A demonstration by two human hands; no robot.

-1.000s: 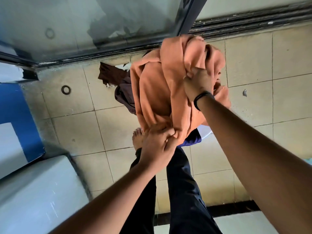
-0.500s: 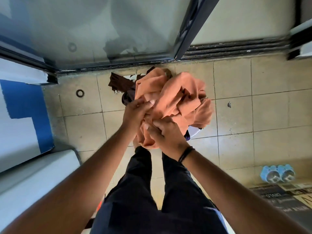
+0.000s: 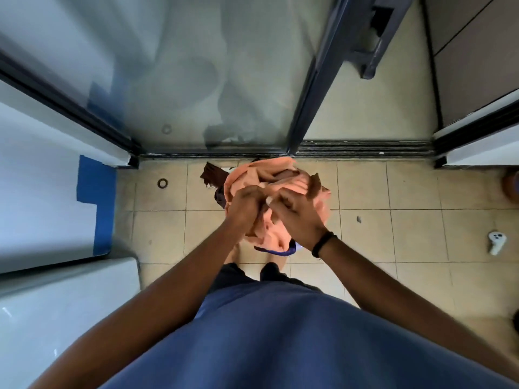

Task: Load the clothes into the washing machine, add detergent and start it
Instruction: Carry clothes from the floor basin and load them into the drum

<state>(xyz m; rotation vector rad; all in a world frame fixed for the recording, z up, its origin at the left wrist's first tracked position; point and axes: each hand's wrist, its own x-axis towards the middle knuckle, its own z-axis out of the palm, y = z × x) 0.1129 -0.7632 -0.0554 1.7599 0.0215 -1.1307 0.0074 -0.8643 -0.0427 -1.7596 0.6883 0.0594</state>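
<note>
The person stands on the tiled floor (image 3: 415,192) before a sliding glass door (image 3: 196,80), holding a bundle of orange cloth (image 3: 283,178) out in front at about waist height. The left hand (image 3: 245,206) and the right hand (image 3: 299,214) both have their fingers curled into the fabric, gathering it from the near side. The cloth looks light, soft and limp, so it should be scooped from underneath as well, or loose ends will trail. Bunched up, it has no clear long axis or facing. Darker brown clothes (image 3: 213,175) lie beyond it, probably on the floor. The white appliance (image 3: 56,304) at lower left may be the washer.
</note>
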